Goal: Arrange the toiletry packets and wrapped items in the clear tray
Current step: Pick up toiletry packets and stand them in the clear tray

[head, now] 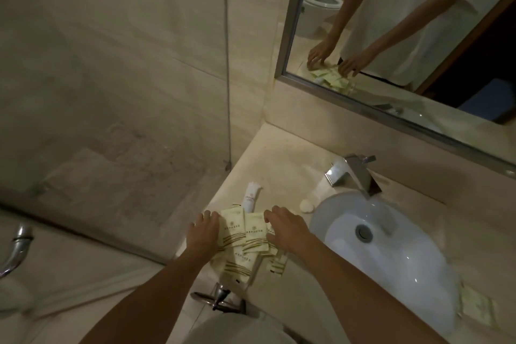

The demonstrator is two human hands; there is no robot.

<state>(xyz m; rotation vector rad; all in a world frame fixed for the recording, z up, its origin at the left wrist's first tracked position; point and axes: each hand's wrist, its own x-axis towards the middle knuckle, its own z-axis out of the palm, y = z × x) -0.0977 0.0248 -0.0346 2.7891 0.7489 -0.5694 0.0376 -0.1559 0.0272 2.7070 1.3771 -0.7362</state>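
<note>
Honestly, both hands, left hand (205, 229) and right hand (282, 227), press relaxed fingers onto pale-yellow paper toiletry packets (252, 232); loose overlapping stack could slide off the bench edge.

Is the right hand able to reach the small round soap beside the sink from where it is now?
Probably yes. The right hand rests on the packets, and the round soap lies on bare counter just beyond it, with nothing between them.

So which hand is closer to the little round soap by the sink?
Right. The right hand lies on the packets just left of the soap; the left hand is farther left, beyond them.
</note>
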